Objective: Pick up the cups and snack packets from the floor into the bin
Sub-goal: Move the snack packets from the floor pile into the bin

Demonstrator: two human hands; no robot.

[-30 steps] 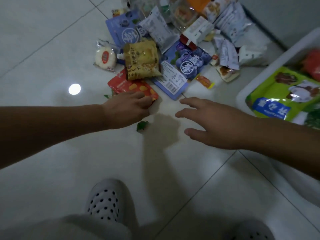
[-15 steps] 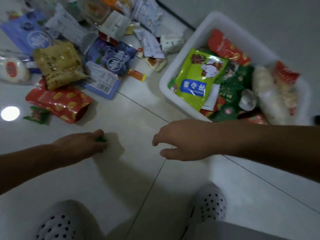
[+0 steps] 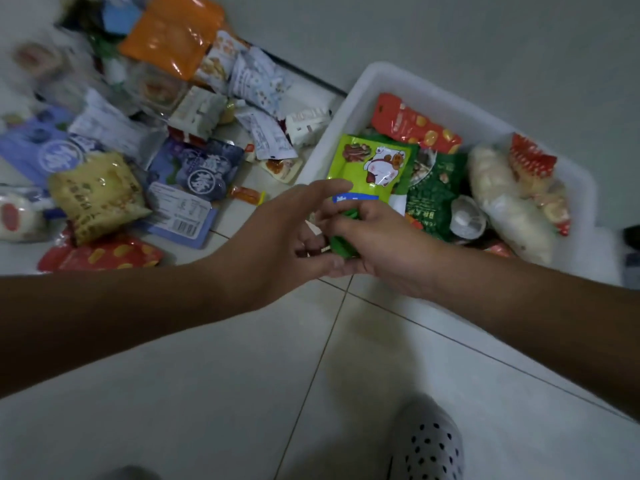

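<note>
A small green snack packet (image 3: 341, 242) is between my two hands, above the near-left corner of the white bin (image 3: 356, 95). My right hand (image 3: 388, 247) curls its fingers round this packet. My left hand (image 3: 277, 237) is against it with the index finger stretched out and the thumb underneath; I cannot make out a firm grip. The bin holds several packets, among them a lime-green one (image 3: 374, 157) and a red one (image 3: 415, 124). On the floor to the left lie a yellow packet (image 3: 97, 195), a red packet (image 3: 107, 254), a blue-purple packet (image 3: 201, 168) and an orange packet (image 3: 173, 32).
Several more wrappers and small packs are heaped on the pale floor tiles at the upper left, up to a dark wall edge (image 3: 311, 77). My foot in a dotted slipper (image 3: 429, 445) stands at the bottom right. The bin sits beside a grey wall.
My left hand lifted the small green packet off the floor and carried it right to the bin corner. My right hand came in and took hold of it.
</note>
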